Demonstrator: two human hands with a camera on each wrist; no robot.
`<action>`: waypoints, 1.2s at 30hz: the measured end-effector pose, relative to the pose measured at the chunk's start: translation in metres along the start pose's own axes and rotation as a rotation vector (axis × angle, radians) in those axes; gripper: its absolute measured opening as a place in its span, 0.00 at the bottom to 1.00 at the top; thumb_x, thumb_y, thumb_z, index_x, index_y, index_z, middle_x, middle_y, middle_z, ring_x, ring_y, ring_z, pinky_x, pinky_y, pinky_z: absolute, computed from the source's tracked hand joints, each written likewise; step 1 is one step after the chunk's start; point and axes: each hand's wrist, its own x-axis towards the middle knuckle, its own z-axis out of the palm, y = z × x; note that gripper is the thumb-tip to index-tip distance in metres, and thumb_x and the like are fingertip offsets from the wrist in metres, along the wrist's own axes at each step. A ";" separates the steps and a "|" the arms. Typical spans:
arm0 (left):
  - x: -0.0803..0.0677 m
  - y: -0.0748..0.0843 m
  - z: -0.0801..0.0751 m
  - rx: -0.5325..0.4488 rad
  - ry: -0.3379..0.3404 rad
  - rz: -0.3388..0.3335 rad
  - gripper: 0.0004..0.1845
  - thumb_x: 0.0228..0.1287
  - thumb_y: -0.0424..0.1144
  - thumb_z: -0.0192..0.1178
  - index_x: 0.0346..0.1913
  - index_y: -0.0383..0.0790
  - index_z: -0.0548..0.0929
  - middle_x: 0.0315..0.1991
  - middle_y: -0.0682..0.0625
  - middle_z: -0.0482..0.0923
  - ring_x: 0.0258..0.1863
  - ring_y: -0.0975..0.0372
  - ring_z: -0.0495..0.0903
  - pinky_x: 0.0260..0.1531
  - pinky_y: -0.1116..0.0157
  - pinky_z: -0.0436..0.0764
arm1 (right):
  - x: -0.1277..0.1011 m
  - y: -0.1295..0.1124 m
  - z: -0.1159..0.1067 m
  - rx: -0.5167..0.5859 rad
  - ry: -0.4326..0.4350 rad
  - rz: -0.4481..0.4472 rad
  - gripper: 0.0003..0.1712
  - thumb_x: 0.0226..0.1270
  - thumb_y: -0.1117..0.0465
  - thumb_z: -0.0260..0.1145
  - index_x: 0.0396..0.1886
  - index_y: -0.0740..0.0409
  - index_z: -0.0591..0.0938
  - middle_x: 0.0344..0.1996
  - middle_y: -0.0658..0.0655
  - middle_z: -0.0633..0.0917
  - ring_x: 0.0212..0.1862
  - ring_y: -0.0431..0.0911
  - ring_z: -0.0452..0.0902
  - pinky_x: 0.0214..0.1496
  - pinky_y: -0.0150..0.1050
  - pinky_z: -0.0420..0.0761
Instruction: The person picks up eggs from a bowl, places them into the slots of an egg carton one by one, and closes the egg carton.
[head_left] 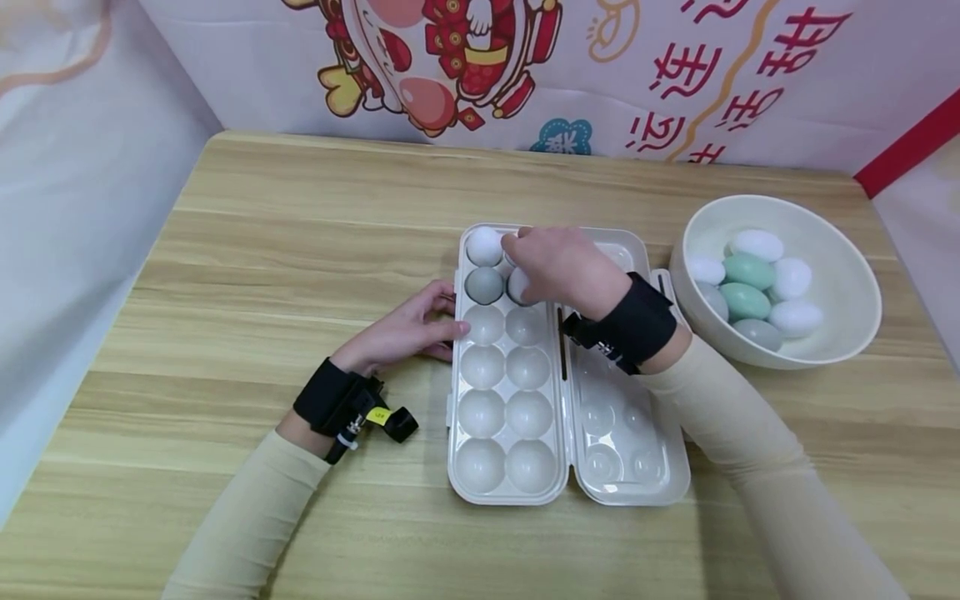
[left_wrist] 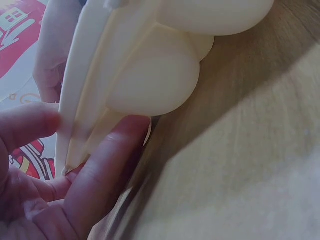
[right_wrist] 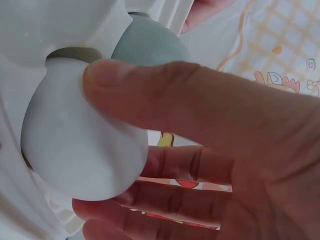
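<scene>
Pinched between the thumb and fingers of the right hand (head_left: 566, 265), a smooth white egg (right_wrist: 82, 135) sits in a cup of a pale, open egg carton (head_left: 506, 433). The left hand (head_left: 405, 329) grips the carton's long edge; the lid (head_left: 626, 425) lies opened out beneath the right wrist. Left of the right-hand grip rests a grey-green egg (head_left: 484, 285), just beside the held one.

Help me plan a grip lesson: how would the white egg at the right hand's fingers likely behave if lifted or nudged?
The white egg may be slippery, as its surface looks smooth. Loose on the table, it would likely roll, its visible sides being rounded. In the egg tray, a nudge would probably only rock it, since it appears to sit in a cup.
</scene>
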 end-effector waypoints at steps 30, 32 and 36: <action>-0.001 0.003 0.002 0.023 -0.007 0.016 0.23 0.70 0.28 0.54 0.63 0.31 0.59 0.55 0.32 0.65 0.47 0.47 0.77 0.42 0.51 0.84 | -0.019 0.010 -0.022 0.154 0.009 0.059 0.31 0.59 0.56 0.74 0.60 0.58 0.73 0.46 0.58 0.80 0.41 0.51 0.75 0.42 0.43 0.81; -0.001 0.002 0.002 0.022 -0.005 0.019 0.23 0.69 0.28 0.54 0.62 0.31 0.59 0.55 0.32 0.65 0.46 0.47 0.77 0.42 0.51 0.84 | -0.020 0.010 -0.024 0.149 0.020 0.061 0.31 0.59 0.55 0.74 0.59 0.57 0.74 0.47 0.58 0.80 0.41 0.51 0.76 0.43 0.44 0.81; -0.002 0.002 0.002 0.031 0.004 0.019 0.23 0.69 0.29 0.54 0.62 0.31 0.59 0.55 0.32 0.65 0.45 0.47 0.78 0.41 0.51 0.84 | -0.022 0.010 -0.029 0.134 0.027 0.055 0.30 0.60 0.54 0.73 0.59 0.57 0.74 0.46 0.58 0.81 0.39 0.51 0.75 0.41 0.43 0.81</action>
